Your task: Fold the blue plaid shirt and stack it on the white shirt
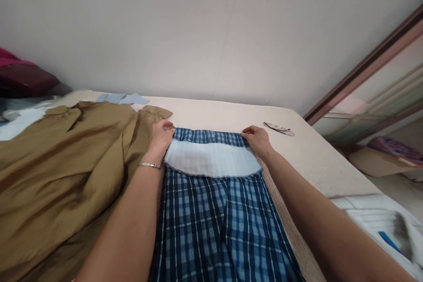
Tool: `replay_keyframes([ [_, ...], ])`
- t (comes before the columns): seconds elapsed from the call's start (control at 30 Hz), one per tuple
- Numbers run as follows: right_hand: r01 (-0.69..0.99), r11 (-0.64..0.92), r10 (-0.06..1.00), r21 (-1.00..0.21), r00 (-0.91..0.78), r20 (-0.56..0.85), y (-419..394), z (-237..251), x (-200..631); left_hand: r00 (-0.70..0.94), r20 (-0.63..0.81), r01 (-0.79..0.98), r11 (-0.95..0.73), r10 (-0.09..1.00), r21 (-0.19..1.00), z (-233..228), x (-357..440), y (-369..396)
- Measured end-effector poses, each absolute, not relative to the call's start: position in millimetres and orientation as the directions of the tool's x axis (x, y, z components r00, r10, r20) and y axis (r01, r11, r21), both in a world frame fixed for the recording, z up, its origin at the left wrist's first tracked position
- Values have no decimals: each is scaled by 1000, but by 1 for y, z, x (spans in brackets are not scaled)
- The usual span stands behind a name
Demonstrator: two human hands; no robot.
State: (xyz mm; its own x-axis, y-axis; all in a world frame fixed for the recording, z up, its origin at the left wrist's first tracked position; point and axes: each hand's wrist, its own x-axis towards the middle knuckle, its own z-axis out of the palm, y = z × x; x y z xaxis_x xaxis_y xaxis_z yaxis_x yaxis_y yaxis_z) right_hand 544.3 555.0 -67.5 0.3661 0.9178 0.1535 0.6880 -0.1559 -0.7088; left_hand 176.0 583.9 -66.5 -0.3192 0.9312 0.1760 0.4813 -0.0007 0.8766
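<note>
A blue plaid garment [194, 211] lies spread before me, a fold running down its middle. Near its far end is a pale, whitish-blue panel [211, 158] with a curved lower edge, topped by a narrow plaid band [211, 135]. My left hand [161, 139] pinches the left end of that band between thumb and fingers, a bracelet on its wrist. At the band's right end, my right hand [257, 139] grips the other corner the same way. The band stretches roughly straight between both hands. The garment's near end runs out of view.
An olive-brown garment [72, 154] is heaped at the left, with light blue cloth pieces [122, 98] behind it. Eyeglasses [279, 129] rest on the cream-covered table [317, 158] at right. White striped cloth [373, 216] lies lower right. A wall [198, 31] stands behind.
</note>
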Motion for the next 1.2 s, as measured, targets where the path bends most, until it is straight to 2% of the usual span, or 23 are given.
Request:
replay_keyframes([
  [0.1,712,-146,901,-687,382,204,554,-69,543,-328,174,415,-25,929,910,-69,179,583],
  [0.17,752,-184,889,-632,402,220,552,-69,541,-313,221,520,-28,924,854,-68,181,580],
  [0.3,872,-258,906,-416,368,209,546,-59,532,-170,271,814,-20,947,580,-55,187,566],
  [0.4,935,-270,917,-229,322,234,537,-46,517,-67,334,925,-67,940,373,-40,195,555],
  [0.47,967,-198,928,-158,237,289,528,-38,502,67,392,943,-186,917,275,-33,203,550],
  [0.53,992,-37,937,-120,76,340,517,-37,485,249,375,909,-349,893,227,-31,212,548],
  [0.6,988,126,942,-92,-90,324,508,-43,470,403,279,855,-467,872,224,-35,220,546],
  [0.67,971,221,950,-87,-194,246,502,-54,462,483,156,827,-507,862,242,-43,225,545],
  [0.73,962,252,957,-103,-232,173,500,-63,462,512,60,818,-507,857,270,-48,225,545],
  [0.83,958,259,959,-122,-240,152,500,-69,467,517,-4,800,-481,856,357,-47,221,544],
  [0.93,957,262,955,-121,-240,174,499,-68,469,493,79,778,-480,866,406,-41,223,542],
  [1.07,960,261,950,-105,-235,207,496,-66,466,547,277,725,-612,790,315,-40,241,537],
  [1.13,960,262,949,-100,-237,205,495,-66,465,572,302,704,-646,763,297,-44,249,536],
  [1.2,960,262,949,-99,-238,205,496,-66,465,531,319,714,-617,785,331,-47,253,537],
])
